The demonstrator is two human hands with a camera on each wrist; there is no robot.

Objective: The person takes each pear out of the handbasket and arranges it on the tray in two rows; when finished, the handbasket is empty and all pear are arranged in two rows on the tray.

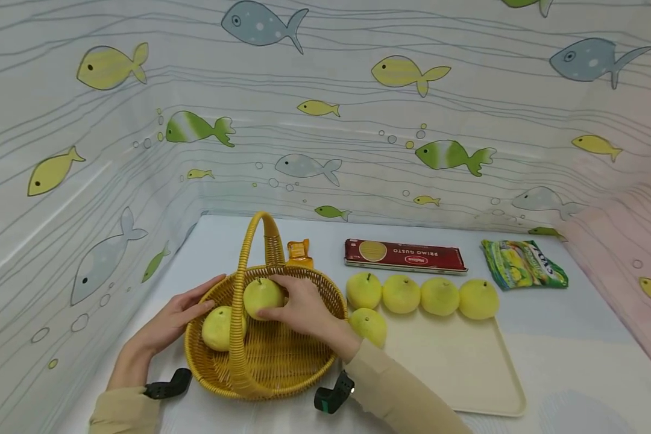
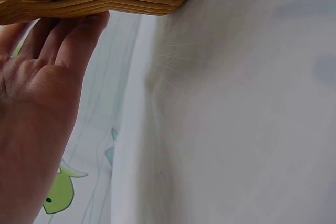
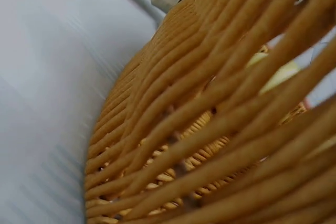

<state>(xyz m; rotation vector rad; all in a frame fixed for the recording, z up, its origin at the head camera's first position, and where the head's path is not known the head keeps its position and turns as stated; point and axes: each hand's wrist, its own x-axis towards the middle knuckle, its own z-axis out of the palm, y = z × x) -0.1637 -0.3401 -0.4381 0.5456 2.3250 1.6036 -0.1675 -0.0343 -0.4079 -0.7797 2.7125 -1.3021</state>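
Note:
A yellow wicker basket (image 1: 282, 358) with a tall arched handle stands on the table. My right hand (image 1: 306, 307) reaches into it and grips a round yellow-green fruit (image 1: 261, 296) between thumb and fingers, just right of the handle. Another such fruit (image 1: 217, 329) lies in the basket's left part. At the left rim my left hand (image 1: 176, 313) holds the basket, thumb over the edge; in the left wrist view its fingers (image 2: 79, 45) press the woven side. The right wrist view is filled by basket weave (image 3: 210, 103), and the right hand is hidden there.
Right of the basket is a cream tray (image 1: 450, 367), with several more fruits (image 1: 401, 294) along its far edge and one at its left. Behind stand a dark red biscuit pack (image 1: 405, 255), a green snack bag (image 1: 523, 264) and a small orange packet (image 1: 299, 253). Fish-patterned walls enclose the table.

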